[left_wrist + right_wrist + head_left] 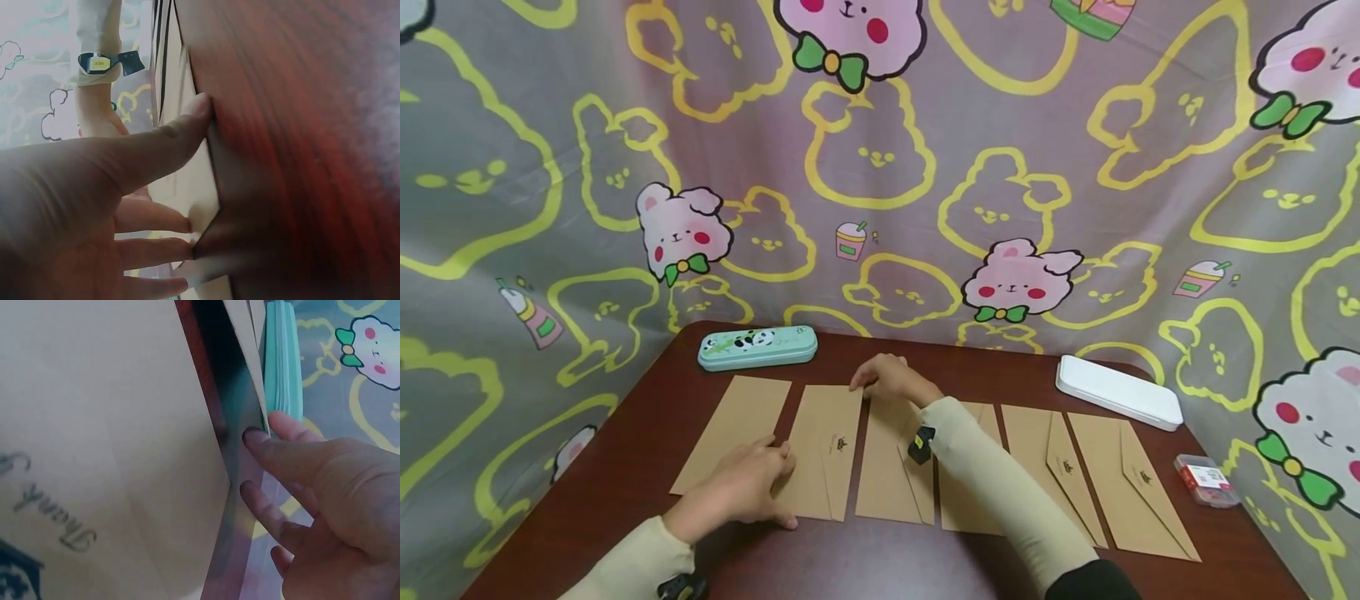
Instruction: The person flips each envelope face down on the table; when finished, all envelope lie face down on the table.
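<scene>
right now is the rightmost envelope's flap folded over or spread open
Folded over: the head view shows the flap of the rightmost envelope lying across its body, crown print visible.

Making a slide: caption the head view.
Left hand and right hand at six brown envelopes lined up on a table.

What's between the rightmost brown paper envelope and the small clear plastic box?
Just a strip of bare reddish-brown tabletop between envelope and box, visible in the head view.
</scene>
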{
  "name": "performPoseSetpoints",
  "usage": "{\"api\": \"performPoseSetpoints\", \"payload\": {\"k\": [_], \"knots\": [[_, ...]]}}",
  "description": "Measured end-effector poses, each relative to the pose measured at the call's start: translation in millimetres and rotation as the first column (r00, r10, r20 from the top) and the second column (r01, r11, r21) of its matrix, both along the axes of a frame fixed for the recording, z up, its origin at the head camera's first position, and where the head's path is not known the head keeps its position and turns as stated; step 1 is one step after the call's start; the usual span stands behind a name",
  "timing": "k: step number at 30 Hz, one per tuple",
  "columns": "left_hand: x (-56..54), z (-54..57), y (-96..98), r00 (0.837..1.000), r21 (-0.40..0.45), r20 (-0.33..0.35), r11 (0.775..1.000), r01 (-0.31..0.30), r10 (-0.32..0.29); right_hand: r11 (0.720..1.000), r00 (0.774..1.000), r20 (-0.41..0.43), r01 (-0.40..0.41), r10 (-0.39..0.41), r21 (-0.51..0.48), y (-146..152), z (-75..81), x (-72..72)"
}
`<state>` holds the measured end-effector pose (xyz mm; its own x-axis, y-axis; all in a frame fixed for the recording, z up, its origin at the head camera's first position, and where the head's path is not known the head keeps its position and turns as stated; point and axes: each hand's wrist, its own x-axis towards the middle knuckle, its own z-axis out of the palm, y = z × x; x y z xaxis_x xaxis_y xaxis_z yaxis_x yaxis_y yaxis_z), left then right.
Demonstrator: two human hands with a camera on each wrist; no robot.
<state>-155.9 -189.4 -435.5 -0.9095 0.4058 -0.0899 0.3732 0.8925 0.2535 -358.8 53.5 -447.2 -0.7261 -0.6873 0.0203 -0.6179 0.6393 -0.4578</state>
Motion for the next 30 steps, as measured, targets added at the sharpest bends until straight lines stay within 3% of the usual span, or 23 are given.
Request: {"api": "performPoseSetpoints", "payload": {"k": [5, 12, 20, 30], "knots": [[1.3, -3.1, -3.1, 0.999, 0.041, 0.022, 0.999, -0.031, 0.03, 0.999, 1.0, 0.008, 0.005, -0.005, -0.035, 3, 2.7, -2.9], [0.2, -6.6, -8.7, 1.0, 0.064, 0.016, 0.998, -0.007, 0.006, 0.994, 0.999, 0.017, -0.049, 0.051, -0.097, 5, 9.7, -2.8], [-1.5, -3.1, -10.0, 0.995, 0.122, 0.099, 0.992, -0.02, 0.008, 0.98, 0.995, 0.032, -0.089, 0.096, -0.177, 4, 18.9, -6.9], [2.9, 0.4, -12.3, 0.99, 0.207, 0.139, 0.978, -0.004, -0.026, 0.974, 0.99, 0.055, -0.117, 0.13, -0.192, -5, 31.2, -9.1]]}}
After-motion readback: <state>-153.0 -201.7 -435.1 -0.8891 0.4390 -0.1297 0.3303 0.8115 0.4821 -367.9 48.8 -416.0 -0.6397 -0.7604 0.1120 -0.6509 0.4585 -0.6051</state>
